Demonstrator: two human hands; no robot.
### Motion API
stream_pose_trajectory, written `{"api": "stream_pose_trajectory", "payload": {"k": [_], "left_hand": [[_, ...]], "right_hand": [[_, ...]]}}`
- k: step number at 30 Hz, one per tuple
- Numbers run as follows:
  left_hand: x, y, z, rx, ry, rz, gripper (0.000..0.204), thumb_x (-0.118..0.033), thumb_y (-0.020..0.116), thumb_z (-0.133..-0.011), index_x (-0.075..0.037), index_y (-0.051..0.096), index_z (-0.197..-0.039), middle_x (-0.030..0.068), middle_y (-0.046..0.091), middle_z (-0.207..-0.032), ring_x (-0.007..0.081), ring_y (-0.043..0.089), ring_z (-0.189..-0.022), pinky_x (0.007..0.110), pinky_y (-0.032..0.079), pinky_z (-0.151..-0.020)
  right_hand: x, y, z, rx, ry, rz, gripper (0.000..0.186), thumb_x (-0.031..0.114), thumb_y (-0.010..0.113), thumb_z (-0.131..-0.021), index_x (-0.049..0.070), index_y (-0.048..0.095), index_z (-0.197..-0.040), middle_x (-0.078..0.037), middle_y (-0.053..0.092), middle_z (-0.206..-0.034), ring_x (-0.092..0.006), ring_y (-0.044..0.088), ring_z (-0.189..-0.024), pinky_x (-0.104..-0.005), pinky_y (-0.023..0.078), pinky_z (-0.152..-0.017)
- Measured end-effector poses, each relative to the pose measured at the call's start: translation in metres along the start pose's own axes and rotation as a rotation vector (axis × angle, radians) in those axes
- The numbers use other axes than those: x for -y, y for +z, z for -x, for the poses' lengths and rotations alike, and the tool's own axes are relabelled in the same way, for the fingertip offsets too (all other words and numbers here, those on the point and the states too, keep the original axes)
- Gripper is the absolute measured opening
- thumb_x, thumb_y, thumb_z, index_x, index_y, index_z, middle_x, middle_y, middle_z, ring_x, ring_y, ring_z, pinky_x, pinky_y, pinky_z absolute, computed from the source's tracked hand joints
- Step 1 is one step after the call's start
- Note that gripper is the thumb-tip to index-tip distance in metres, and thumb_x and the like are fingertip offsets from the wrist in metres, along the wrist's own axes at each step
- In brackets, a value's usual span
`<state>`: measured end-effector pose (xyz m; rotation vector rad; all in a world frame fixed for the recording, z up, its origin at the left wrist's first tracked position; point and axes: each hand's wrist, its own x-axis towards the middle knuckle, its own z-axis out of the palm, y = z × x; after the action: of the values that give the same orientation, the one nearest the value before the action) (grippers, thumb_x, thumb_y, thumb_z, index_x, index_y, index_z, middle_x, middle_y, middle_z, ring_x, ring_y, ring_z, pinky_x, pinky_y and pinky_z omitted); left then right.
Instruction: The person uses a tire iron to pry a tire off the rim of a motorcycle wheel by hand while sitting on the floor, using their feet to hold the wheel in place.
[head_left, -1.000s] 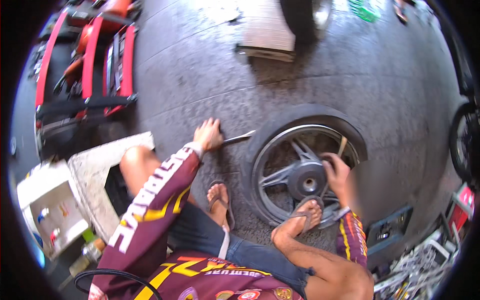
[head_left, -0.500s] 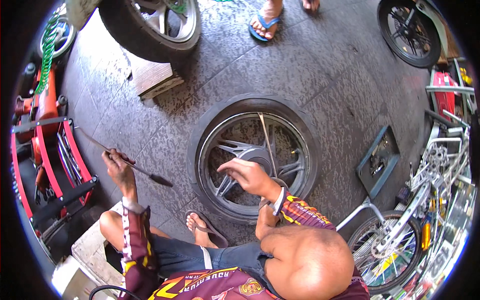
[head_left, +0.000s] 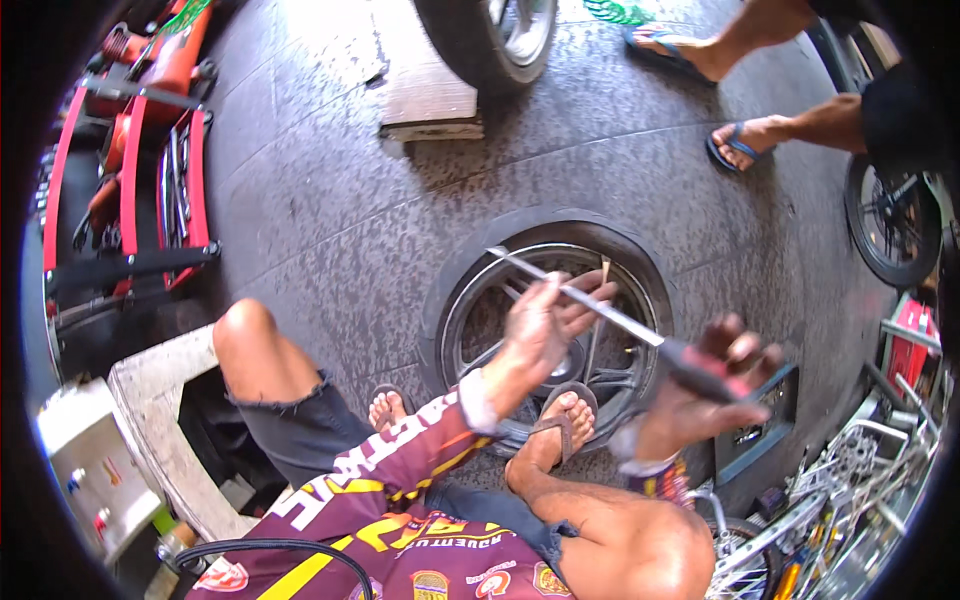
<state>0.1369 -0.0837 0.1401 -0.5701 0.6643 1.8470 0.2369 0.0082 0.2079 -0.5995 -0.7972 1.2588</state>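
A long metal tyre lever point(head_left: 628, 322) with a black and red handle slants across the front of the wheel. My left hand point(head_left: 540, 325) pinches its shaft, some fingers stretched out behind. The handle lies across the palm of my right hand point(head_left: 690, 405), whose blurred fingers curl loosely about it. Under both hands lies a spoked wheel point(head_left: 465, 345) inside a black tyre point(head_left: 640, 270), flat on the floor. A second thin lever point(head_left: 604, 272) stands at the far rim, partly hidden by my left hand. My right foot point(head_left: 562, 425) in a sandal rests at the wheel's near edge.
Red tool rack point(head_left: 130, 190) at left; wooden block point(head_left: 430, 110) below another wheel point(head_left: 500, 45) at the back. A person's feet in blue flip-flops point(head_left: 740, 145) stand far right. A tray point(head_left: 780, 410) and metal parts point(head_left: 860, 450) lie right; a white stool point(head_left: 150, 370) left.
My left hand has brought the tyre lever from the left to over the wheel. My right hand has moved right and meets its handle. The view has shifted, and the other person's legs show more.
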Motion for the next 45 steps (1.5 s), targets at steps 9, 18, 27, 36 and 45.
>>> {"api": "stream_pose_trajectory", "payload": {"k": [9, 18, 27, 36, 45], "left_hand": [[-0.097, -0.086, -0.054, -0.471, 0.957, -1.731, 0.036, -0.033, 0.059, -0.096, -0.004, 0.059, -0.118, 0.0168, 0.062, -0.114, 0.0307, 0.060, -0.107, 0.045, 0.048, -0.092], [-0.097, -0.138, -0.079, -0.353, 0.658, -1.930, 0.065, -0.058, 0.061, -0.087, -0.010, 0.057, -0.132, 0.0096, 0.058, -0.124, 0.0292, 0.049, -0.117, 0.042, 0.038, -0.097], [-0.098, -0.141, -0.078, -0.348, 0.697, -1.952, 0.064, -0.054, 0.064, -0.087, -0.009, 0.057, -0.132, 0.0081, 0.056, -0.124, 0.0284, 0.047, -0.117, 0.043, 0.040, -0.096], [-0.107, -0.156, -0.078, -0.210, 0.792, -1.709, 0.041, -0.019, 0.058, -0.088, -0.008, 0.061, -0.127, 0.0096, 0.057, -0.122, 0.0298, 0.049, -0.116, 0.043, 0.040, -0.098], [-0.101, -0.159, -0.083, -0.314, 0.876, -1.647, 0.034, -0.012, 0.054, -0.084, -0.009, 0.068, -0.115, 0.0081, 0.061, -0.112, 0.0283, 0.054, -0.110, 0.042, 0.044, -0.092]], "right_hand": [[-0.071, 0.184, -0.057, 1.140, 0.243, 0.345, 0.032, 0.036, 0.058, -0.101, 0.006, 0.048, -0.093, -0.001, 0.046, -0.063, -0.0115, 0.050, -0.052, -0.0305, 0.048, -0.053], [-0.138, 0.218, -0.050, 0.785, 0.384, 0.302, 0.039, 0.044, 0.051, -0.102, 0.004, 0.050, -0.105, -0.006, 0.053, -0.073, -0.0168, 0.056, -0.060, -0.0314, 0.051, -0.059], [-0.161, 0.237, -0.028, 0.941, 0.215, 0.314, 0.031, 0.026, 0.074, -0.091, 0.002, 0.060, -0.103, -0.010, 0.067, -0.079, -0.0227, 0.073, -0.069, -0.0270, 0.055, -0.052], [-0.204, 0.251, 0.000, 0.900, 0.295, 0.361, 0.039, 0.043, 0.065, -0.094, 0.009, 0.050, -0.106, -0.006, 0.058, -0.071, -0.0133, 0.059, -0.056, -0.0272, 0.048, -0.048], [-0.182, 0.279, 0.044, 0.978, 0.030, 0.509, 0.033, 0.037, 0.053, -0.102, 0.005, 0.054, -0.108, -0.008, 0.057, -0.074, -0.0197, 0.055, -0.061, -0.0351, 0.046, -0.056]]}}
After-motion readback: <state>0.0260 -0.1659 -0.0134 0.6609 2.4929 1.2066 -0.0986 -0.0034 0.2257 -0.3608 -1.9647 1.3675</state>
